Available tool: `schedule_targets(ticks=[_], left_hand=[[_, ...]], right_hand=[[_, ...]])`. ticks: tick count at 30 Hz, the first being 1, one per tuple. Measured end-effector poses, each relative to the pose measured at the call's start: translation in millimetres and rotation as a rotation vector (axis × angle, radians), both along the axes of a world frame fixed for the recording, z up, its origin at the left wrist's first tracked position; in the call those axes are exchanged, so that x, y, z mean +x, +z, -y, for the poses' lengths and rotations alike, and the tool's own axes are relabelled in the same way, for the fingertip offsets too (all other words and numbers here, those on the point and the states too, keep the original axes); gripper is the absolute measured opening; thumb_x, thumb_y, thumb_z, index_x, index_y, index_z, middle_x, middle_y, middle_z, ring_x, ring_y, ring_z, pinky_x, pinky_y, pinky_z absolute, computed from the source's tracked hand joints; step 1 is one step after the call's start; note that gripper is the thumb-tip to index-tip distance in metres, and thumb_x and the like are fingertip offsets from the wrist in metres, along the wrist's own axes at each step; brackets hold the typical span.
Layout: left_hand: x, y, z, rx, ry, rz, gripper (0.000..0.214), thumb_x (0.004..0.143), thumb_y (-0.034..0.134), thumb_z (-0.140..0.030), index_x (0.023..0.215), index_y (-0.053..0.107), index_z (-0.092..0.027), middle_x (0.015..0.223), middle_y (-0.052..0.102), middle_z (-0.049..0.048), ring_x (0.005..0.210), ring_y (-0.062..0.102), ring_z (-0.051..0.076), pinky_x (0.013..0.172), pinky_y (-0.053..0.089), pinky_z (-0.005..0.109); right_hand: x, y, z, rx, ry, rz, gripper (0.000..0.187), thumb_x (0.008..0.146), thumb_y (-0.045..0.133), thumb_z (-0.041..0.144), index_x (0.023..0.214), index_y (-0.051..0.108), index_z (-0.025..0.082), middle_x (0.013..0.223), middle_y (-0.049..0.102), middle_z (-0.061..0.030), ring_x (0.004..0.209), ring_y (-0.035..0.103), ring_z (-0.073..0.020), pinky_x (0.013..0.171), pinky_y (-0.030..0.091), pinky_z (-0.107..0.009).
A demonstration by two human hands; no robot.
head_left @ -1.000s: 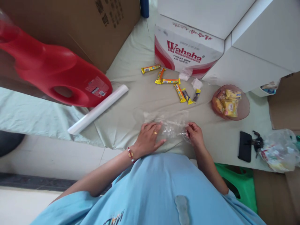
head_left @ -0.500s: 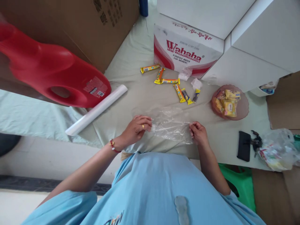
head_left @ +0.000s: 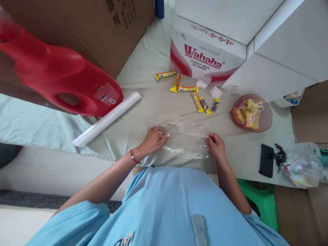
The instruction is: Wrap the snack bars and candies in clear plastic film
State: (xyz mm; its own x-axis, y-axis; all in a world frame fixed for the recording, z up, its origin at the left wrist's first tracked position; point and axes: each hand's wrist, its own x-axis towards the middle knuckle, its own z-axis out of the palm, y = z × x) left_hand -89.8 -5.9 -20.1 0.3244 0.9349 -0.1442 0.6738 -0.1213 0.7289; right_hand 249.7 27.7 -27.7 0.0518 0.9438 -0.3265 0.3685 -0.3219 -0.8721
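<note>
A clear, crinkled plastic bag (head_left: pixel 188 138) lies spread on the cloth-covered table in front of me. My left hand (head_left: pixel 155 139) is at its left side, fingers curled and thumb stretched along the film; the film under the fingers is partly hidden. At the right edge, my right hand (head_left: pixel 216 145) pinches the bag between thumb and fingers. Several yellow-wrapped snack bars (head_left: pixel 188 89) lie scattered beyond the bag. To the left is a white roll (head_left: pixel 107 119), set at a slant.
A large red jug (head_left: pixel 69 78) stands at left before a brown carton (head_left: pixel 89 30). Behind the bars is a Wahaba-style white water carton (head_left: pixel 205 56). At right are a pink bowl (head_left: pixel 234 119) of wrapped snacks, a black phone (head_left: pixel 266 160), keys (head_left: pixel 280 155) and a filled plastic bag (head_left: pixel 303 165).
My left hand has turned and moved slightly, its thumb now lying further over the film. The bag lies flatter. My right hand keeps its pinch in nearly the same place.
</note>
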Motion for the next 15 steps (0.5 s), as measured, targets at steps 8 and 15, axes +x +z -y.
schedule_targets(ticks=[8,15], left_hand=[[-10.0,1.1,14.7,0.029,-0.158,-0.094,0.023,0.083,0.065,-0.026,0.062,0.056,-0.019,0.105,0.072,0.003,0.134,0.057,0.031,0.128,0.009,0.067],[-13.6,-4.1,39.5,0.1,-0.207,-0.184,0.066,0.069,0.055,-0.007,0.13,0.066,-0.028,0.164,0.051,0.0077,0.161,0.03,0.032,0.129,0.006,0.073]], right_hand=[[38.1,9.5,9.7,-0.073,0.199,0.123,0.043,0.077,0.071,0.061,0.092,0.067,0.021,0.069,0.06,0.002,0.061,0.051,-0.0145,0.057,0.04,-0.027],[52.2,27.6,6.3,-0.125,0.162,0.111,0.06,0.088,0.057,0.076,0.095,0.072,0.019,0.081,0.07,-0.006,0.059,0.049,-0.0146,0.053,0.038,-0.028]])
